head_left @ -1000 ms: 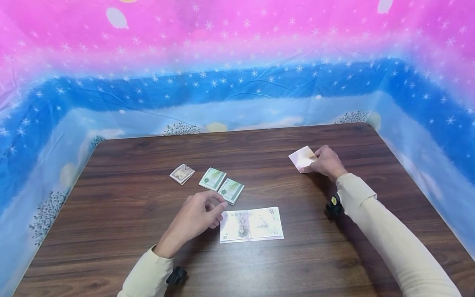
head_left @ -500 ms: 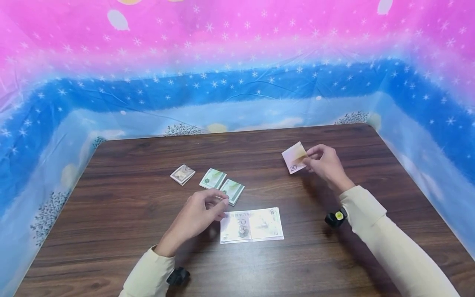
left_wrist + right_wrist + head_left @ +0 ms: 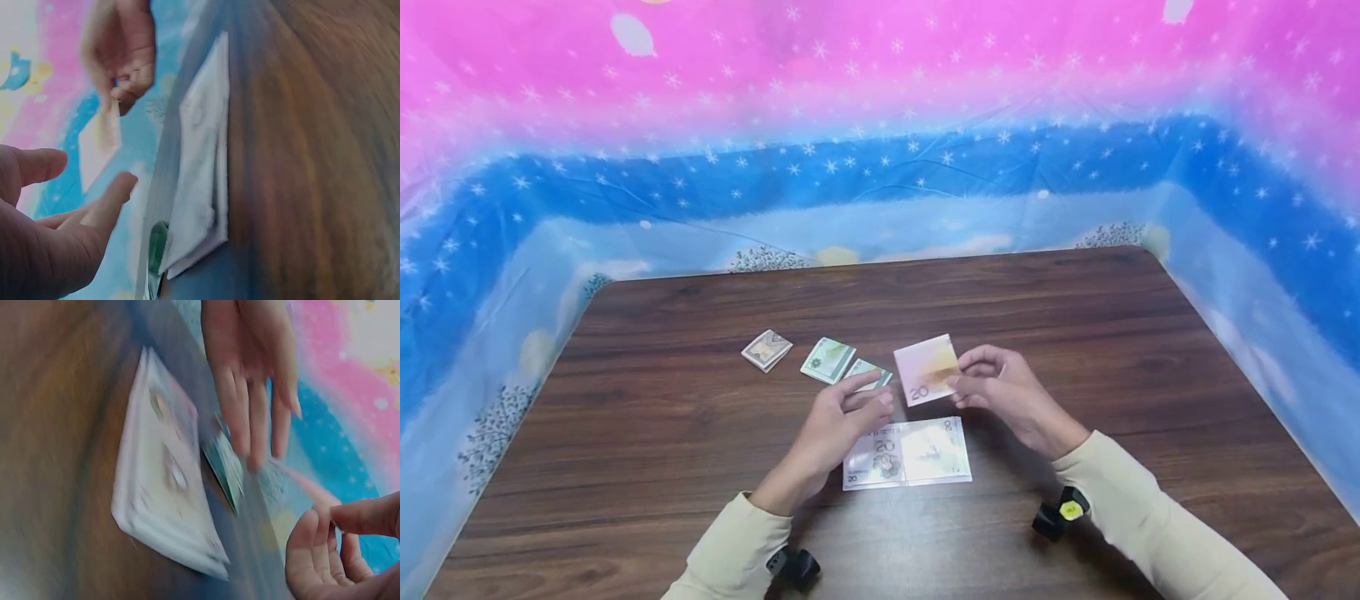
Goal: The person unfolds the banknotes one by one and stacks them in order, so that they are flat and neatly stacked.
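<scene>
A folded pinkish-yellow banknote marked 20 point(image 3: 927, 371) is pinched by its right edge between the thumb and fingers of my right hand point(image 3: 1011, 396), raised above the table. Just left of it, my left hand point(image 3: 831, 437) hovers with fingers spread and holds nothing; its palm faces the note in the right wrist view. Beneath both hands lies an unfolded stack of 20 banknotes point(image 3: 936, 454). Two folded green banknotes point(image 3: 827, 360) sit behind my left hand, the nearer one partly covered by its fingers.
A folded brown banknote point(image 3: 767, 350) lies left of the green ones. The dark wooden table point(image 3: 625, 467) ends at a pink and blue snowflake-patterned cloth point(image 3: 880, 167) hanging behind and along both sides.
My right hand has carried the folded 20 note from the far right leftward and nearer to my left hand. My left hand has shifted slightly right, its fingers extending more.
</scene>
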### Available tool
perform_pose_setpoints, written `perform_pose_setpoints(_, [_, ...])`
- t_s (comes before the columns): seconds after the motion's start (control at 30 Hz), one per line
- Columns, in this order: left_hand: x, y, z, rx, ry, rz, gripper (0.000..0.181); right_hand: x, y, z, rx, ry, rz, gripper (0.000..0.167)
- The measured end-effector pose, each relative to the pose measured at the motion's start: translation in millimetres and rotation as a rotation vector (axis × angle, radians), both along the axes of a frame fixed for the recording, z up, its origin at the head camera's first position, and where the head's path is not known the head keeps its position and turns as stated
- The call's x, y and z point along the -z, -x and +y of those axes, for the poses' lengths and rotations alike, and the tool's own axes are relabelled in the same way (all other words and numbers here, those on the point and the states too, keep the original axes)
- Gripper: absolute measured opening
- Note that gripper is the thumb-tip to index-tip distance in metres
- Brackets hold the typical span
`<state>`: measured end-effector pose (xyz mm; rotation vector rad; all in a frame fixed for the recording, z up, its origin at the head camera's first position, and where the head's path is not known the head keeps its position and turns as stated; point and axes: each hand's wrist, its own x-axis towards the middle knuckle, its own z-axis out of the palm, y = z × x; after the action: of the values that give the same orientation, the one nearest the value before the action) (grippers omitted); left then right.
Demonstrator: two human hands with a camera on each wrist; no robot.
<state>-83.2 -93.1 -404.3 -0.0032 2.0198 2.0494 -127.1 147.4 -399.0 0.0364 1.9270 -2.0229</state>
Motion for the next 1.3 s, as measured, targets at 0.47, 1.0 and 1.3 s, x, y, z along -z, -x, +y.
perform_pose_setpoints(0.47, [-4.0,-0.8,7.1,-0.155,0.085,0.029,0.034,14.4,-22.7,-27.8,-0.016,-0.177,0.187,0.031])
perform_pose_setpoints(1.0, [-2.6,1.6,7.0,0.002,-0.129,-0.044,0.041,5.8,-39.4,-41.4,-0.213,-0.102,0.087,0.062])
perform_pose_setpoints(1.3, [-3.0,1.9,2.4,0.008,-0.131,-0.035,0.041,0.7,-37.8,-38.1,-0.254,-0.045,0.069,0.058])
